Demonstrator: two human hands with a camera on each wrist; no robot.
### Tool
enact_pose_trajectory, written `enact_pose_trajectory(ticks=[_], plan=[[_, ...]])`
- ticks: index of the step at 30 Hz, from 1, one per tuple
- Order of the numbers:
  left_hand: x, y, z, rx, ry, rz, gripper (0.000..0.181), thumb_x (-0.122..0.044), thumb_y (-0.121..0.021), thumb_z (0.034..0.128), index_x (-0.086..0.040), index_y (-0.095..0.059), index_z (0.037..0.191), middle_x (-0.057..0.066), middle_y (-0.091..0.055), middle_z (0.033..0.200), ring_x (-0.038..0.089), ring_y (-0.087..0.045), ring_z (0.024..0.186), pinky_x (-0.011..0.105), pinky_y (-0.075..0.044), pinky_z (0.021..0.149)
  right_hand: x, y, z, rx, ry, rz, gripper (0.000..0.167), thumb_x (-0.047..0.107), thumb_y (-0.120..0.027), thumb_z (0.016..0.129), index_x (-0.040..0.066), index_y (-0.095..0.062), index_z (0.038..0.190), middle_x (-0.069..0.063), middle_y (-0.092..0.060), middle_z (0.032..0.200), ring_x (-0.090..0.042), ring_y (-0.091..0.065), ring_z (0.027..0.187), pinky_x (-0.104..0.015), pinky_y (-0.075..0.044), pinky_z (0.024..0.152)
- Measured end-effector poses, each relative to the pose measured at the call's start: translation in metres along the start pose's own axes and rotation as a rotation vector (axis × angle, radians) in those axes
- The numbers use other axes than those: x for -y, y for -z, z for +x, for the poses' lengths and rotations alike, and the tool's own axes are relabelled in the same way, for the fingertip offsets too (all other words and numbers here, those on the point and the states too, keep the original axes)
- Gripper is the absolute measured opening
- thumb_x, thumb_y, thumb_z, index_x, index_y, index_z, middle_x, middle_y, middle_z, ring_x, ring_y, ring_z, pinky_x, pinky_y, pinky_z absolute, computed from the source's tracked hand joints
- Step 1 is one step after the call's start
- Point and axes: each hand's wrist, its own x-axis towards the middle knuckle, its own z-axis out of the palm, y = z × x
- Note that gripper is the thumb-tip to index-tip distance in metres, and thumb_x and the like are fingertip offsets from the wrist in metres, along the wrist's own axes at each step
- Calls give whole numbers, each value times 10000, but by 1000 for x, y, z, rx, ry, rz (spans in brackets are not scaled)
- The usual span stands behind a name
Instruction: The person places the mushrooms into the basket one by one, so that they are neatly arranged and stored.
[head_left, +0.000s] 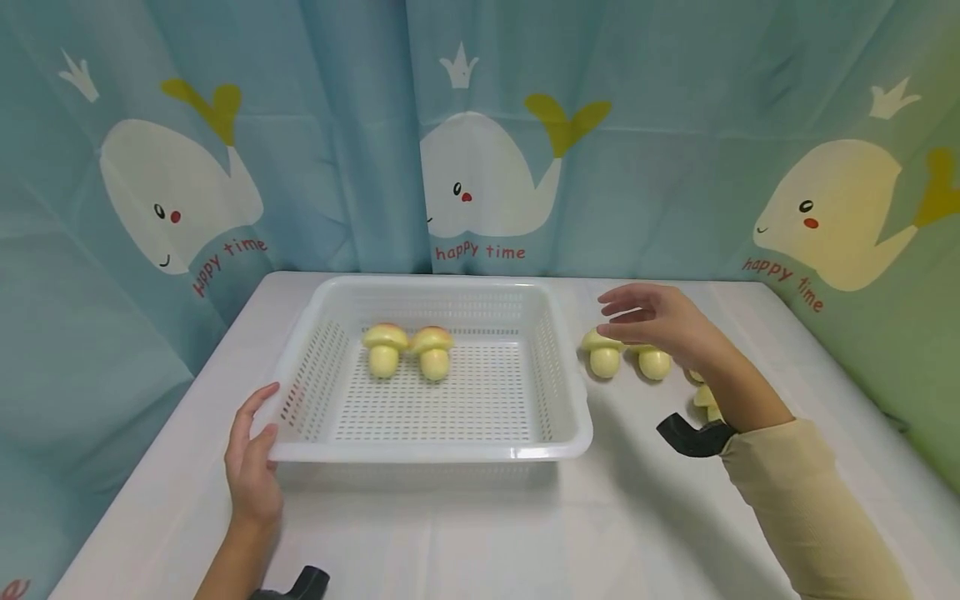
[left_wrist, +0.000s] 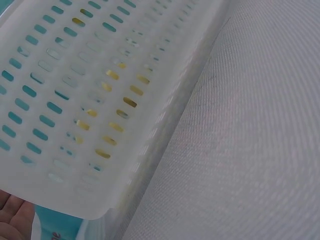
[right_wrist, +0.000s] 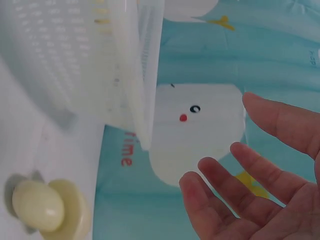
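A white plastic basket with slotted walls stands on the table. Inside it, towards the back, lie two pale yellow toy mushrooms side by side. My left hand holds the basket's rim near its front left corner; in the left wrist view, part of that hand shows at the basket's edge. To the right of the basket, my right hand hovers over more toy mushrooms, its fingers loosely bent and holding nothing. The right wrist view shows these fingers spread, apart from a mushroom.
Several mushrooms, including one beneath my right hand, lie on the white tabletop to the basket's right; my hand and forearm partly cover some. A blue-green curtain printed with whales hangs behind the table.
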Motion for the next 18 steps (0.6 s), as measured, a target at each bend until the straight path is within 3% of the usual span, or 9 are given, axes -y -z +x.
enact_pose_trajectory(ticks=[11,18], plan=[[2,-1,0,0,-9,-5,451,-99,-256,909,-46,-429,1321,17,-402,1344,170,-427,1130,187,-409,804,-16,22,-15,-40,-25,-102,522,292,-676,831,12,-514,1241,-178,-546,1196,-136,-572,976,-217,-471,737],[2,0,1,-3,-13,7,457,-96,-247,905,-36,-425,1321,20,-401,1346,167,-420,1137,190,-400,811,-25,31,-24,-46,-56,-105,548,320,-667,835,0,-500,1247,-198,-522,1220,-37,-565,919,-224,-479,732]])
